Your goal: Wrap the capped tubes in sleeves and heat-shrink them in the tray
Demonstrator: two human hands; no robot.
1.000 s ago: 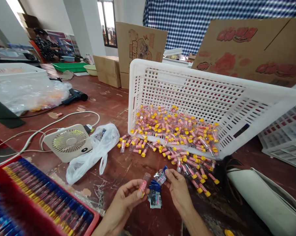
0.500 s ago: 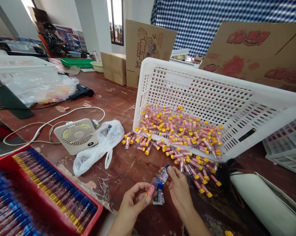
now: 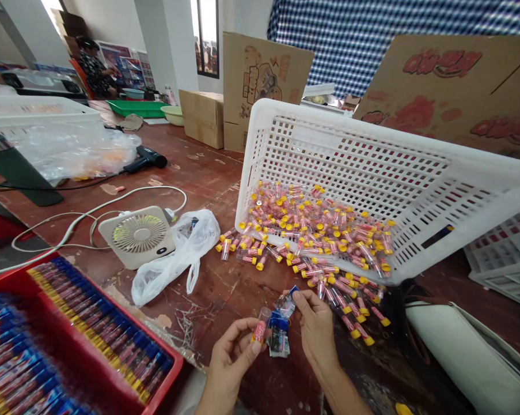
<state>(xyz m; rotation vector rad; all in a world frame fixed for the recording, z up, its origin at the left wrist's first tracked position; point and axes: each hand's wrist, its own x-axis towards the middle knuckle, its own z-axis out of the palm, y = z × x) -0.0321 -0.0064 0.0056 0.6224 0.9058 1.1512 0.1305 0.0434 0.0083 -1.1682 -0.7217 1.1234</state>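
Observation:
My left hand (image 3: 234,353) is closed around a small clear tube (image 3: 260,331) with a pink-and-white label, its open-looking clear end pointing up and away. Between the thumb and fingers of my right hand (image 3: 315,328) is the blue edge of a small printed plastic sleeve (image 3: 289,304). Several more blue-topped sleeves (image 3: 279,337) lie on the table between my hands. Beyond them, a heap of similar yellow-capped tubes (image 3: 303,225) spills from a tipped white plastic basket (image 3: 363,141) onto the table.
At the lower left, a red tray (image 3: 173,362) holds rows of blue-and-yellow-ended tubes. A beige fan (image 3: 141,236), a white plastic bag (image 3: 167,276) and cables lie behind it. To the right is a pale green bag (image 3: 462,346). Cardboard boxes (image 3: 266,86) stand behind; a person (image 3: 96,69) sits far back.
My left hand has drawn the tube slightly left, away from the sleeve and the small pile. My right hand keeps its pinch on the sleeve. The view has shifted a little.

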